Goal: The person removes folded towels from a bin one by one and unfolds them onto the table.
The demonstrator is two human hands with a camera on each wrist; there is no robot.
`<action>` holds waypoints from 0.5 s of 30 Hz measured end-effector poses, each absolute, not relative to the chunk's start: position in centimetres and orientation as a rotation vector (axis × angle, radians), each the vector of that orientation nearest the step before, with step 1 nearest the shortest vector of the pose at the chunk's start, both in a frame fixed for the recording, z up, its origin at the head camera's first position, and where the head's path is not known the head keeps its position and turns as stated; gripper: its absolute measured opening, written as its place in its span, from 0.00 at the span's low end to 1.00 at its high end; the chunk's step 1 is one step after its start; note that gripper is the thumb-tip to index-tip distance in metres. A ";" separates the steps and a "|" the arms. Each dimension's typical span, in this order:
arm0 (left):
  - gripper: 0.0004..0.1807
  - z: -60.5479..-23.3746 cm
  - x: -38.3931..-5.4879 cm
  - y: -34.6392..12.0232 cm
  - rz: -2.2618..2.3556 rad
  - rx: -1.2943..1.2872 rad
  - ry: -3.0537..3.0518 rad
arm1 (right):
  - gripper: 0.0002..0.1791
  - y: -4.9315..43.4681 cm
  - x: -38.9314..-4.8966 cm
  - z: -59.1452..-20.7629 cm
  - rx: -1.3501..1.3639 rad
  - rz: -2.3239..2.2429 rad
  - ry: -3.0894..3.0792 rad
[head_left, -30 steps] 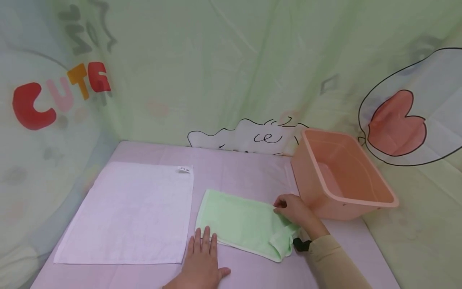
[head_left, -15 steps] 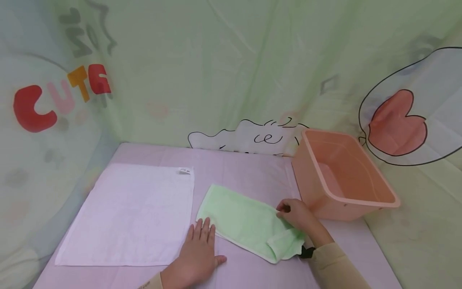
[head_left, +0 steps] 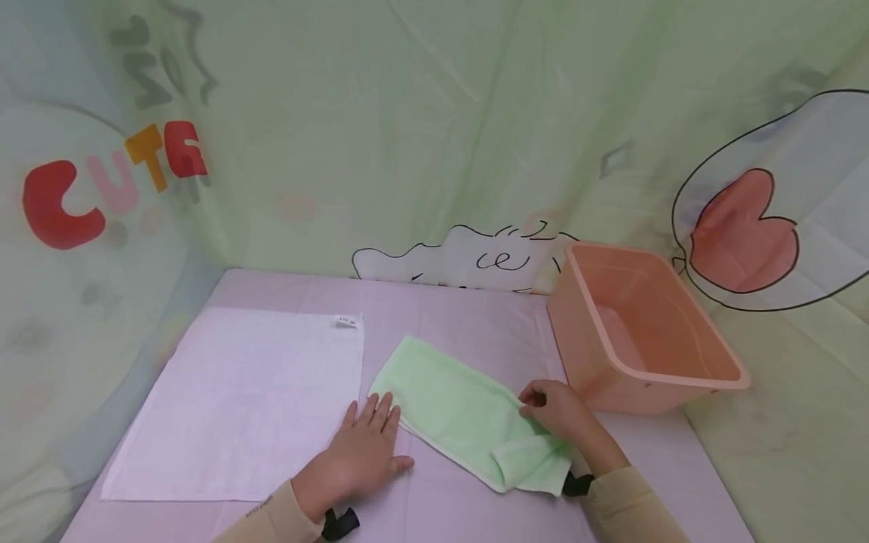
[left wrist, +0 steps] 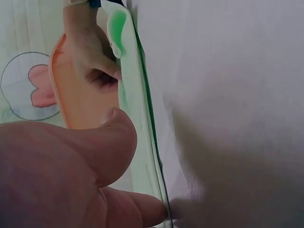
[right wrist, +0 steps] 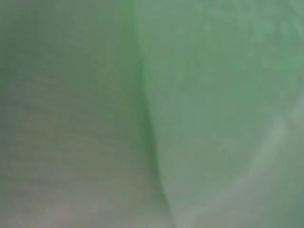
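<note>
A folded light-green towel (head_left: 448,407) lies slantwise on the table, its right end turned over in a loose flap. My right hand (head_left: 560,415) pinches the towel's far edge near that end. My left hand (head_left: 366,449) is flat with spread fingers, and its fingertips touch the towel's near left corner. From the left wrist, the towel (left wrist: 135,109) appears edge-on in layers, beyond my thumb, with the other hand (left wrist: 92,61) at its far side. Blurred green cloth (right wrist: 223,95) fills the right wrist view, hiding the right fingers there.
To the left a white towel (head_left: 251,400) is spread out, with a small label at its far right corner. An orange plastic bin (head_left: 587,347) stands at the back right, close to my right hand. Printed curtains (head_left: 407,136) hang around the lilac-covered table (head_left: 455,309).
The green towel has turned, its left end swinging away from me. My left hand has shifted forward and a little left. My right hand, still pinching the edge, has come slightly nearer.
</note>
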State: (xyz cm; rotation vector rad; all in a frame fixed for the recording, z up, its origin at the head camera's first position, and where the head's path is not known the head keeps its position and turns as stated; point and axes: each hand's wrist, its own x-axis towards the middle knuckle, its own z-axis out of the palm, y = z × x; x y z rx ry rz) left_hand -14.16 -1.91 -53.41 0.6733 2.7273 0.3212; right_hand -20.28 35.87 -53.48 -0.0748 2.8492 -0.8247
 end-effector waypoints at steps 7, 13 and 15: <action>0.50 -53.0 -15.3 -2.3 0.310 0.682 2.727 | 0.04 35.6 -19.5 -53.4 -0.064 -0.847 2.858; 0.50 -53.1 -16.4 -2.4 0.250 0.670 2.760 | 0.04 35.3 -18.9 -53.5 -0.042 -0.875 2.857; 0.49 -53.1 -16.7 -2.4 0.245 0.662 2.764 | 0.04 35.2 -18.9 -53.5 -0.042 -0.883 2.857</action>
